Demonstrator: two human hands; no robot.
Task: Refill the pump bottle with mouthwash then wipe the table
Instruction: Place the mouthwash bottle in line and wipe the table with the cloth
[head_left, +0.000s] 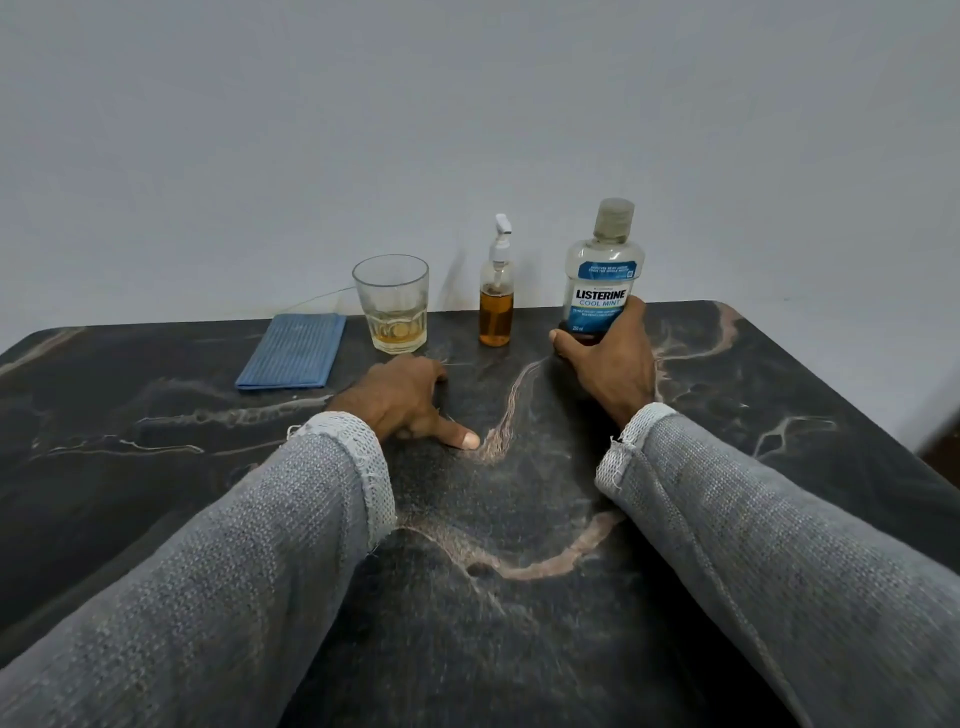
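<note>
Far left on the dark marbled table (156, 441), a folded blue cloth (292, 352) is seen lying flat, untouched. Next along, a glass (393, 304) with a little amber liquid is stood upright, and just in front of it the left hand (402, 402) is rested on the tabletop — fingers loosely curled under, thumb laid out flat, nothing held. In the middle, near the wall, the pump bottle (497, 291) is found upright with its pump head on, about half filled with amber liquid. To the right, the mouthwash bottle (602, 275) is gripped low by the right hand (610, 358), fingers wrapped round its base, cap not yet removed; it looks nearly empty. The hands are kept well apart. Trouble is easily imagined from here: the pump bottle's neck looks narrow, so liquid could be spilled in pouring — and with glass and pump bottle set close together, either might be knocked over by a careless reach.
</note>
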